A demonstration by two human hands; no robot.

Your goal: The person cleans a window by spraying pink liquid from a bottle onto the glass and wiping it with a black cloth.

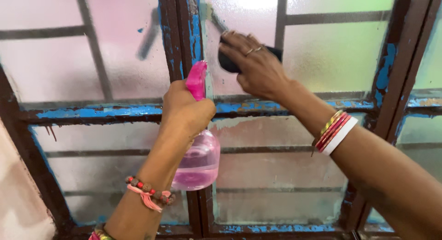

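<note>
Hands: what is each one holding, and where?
Left hand grips a pink spray bottle by its neck; right hand presses a dark pad against the glass.

Looks like an older home: a frosted-glass window (331, 55) in a worn metal frame (184, 32), brown with blue paint flaking, and a pale plastered wall (18, 207) beside it.

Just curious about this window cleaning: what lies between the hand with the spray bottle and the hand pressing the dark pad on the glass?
In the head view, only the bottle's pink nozzle and frosted glass lie between the left hand and right hand.
</note>
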